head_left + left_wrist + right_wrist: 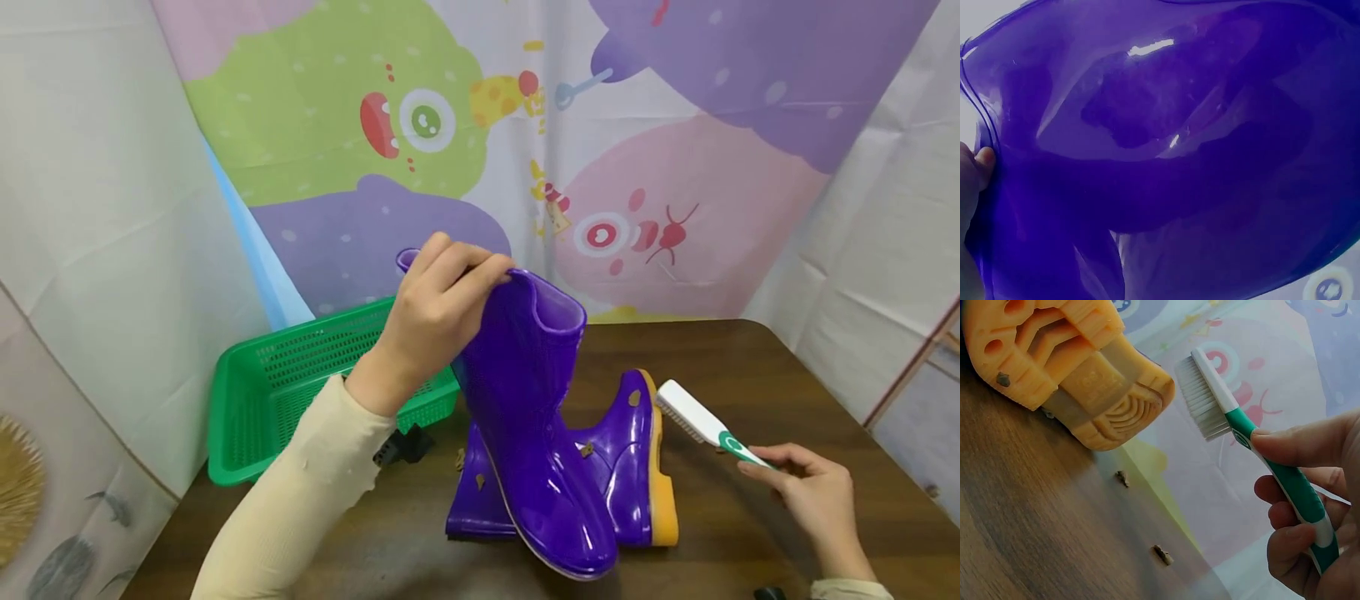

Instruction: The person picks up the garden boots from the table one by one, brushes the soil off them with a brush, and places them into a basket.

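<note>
My left hand [442, 308] grips a shiny purple rain boot [525, 400] by its top rim, toe tilted down toward me. The shaft of this boot fills most of the left wrist view, with the thumb at its rim. My right hand [813, 492] holds a scrub brush [1285, 478] by its green and white handle, pale bristles toward the table side. Under the held boot, a second purple boot [633, 467] lies on its side, its yellow sole [1094, 375] turned to the right. Brown bits cling to this lower boot; the held boot covers its middle.
A green plastic basket [240, 417] stands at the back left of the brown wooden table [360, 542]. A small black object [405, 446] lies in front of it. Brown crumbs [1161, 554] are on the table near the sole. A cartoon-printed curtain [420, 50] hangs behind.
</note>
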A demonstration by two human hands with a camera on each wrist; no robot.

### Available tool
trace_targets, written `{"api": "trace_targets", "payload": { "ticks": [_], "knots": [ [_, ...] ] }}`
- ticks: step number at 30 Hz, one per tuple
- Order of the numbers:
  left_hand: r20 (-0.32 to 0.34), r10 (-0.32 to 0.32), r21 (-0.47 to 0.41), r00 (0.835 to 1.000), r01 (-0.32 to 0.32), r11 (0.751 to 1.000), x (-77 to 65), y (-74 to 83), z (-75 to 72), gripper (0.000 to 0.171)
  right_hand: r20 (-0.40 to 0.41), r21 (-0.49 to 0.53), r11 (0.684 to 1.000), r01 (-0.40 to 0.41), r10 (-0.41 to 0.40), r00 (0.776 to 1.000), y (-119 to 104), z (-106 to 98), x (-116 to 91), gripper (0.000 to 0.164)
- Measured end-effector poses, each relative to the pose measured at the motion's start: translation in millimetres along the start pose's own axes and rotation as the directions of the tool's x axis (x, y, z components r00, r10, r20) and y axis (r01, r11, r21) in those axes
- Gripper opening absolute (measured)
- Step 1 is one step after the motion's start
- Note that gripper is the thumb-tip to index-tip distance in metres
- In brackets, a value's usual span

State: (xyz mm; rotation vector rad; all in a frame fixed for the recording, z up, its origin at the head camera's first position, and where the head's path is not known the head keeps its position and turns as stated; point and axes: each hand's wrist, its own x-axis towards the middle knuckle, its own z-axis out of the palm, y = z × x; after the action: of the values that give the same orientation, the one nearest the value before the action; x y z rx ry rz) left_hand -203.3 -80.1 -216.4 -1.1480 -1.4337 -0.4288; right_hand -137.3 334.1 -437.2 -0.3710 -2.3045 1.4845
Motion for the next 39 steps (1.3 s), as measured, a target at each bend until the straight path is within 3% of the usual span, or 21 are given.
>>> {"api": "trace_targets", "payload": {
  "ticks": [10, 18, 28, 36, 39],
  "knots": [
    [-0.06, -0.082, 0.091, 0.995, 0.088, 0.992, 21.5, -26.3, -25.0, 0.006, 0.0, 0.006, 1.0, 0.0, 0.0, 1.0, -1, -1, 0, 0.013],
    [-0.032, -0.205, 0.167, 0.978, 0.207, 0.964, 21.9, -54.9, -51.6, 0.009, -0.001, 0.023, 1.0, 0.014, -0.014, 1.0, -1, 1, -1, 0.013],
    [0.008, -0.36, 0.285, 0.933, 0.343, 0.895, 16.0, -88.9, -82.5, 0.011, 0.012, 0.021, 0.999, 0.026, -0.026, 1.0, -1, 3, -1, 0.013],
    [0.11, -0.439, 0.422, 0.892, 0.358, 0.833, 5.1, -108.5, -108.4, 0.011, 0.014, 0.017, 0.999, 0.051, -0.051, 0.999, -2, 5, 0, 0.013],
    [0.118, -0.467, 0.447, 0.877, 0.373, 0.813, -0.9, -113.2, -114.0, 0.01, 0.016, 0.012, 0.999, 0.053, -0.053, 0.998, -2, 7, 1, 0.014]
  ]
}}
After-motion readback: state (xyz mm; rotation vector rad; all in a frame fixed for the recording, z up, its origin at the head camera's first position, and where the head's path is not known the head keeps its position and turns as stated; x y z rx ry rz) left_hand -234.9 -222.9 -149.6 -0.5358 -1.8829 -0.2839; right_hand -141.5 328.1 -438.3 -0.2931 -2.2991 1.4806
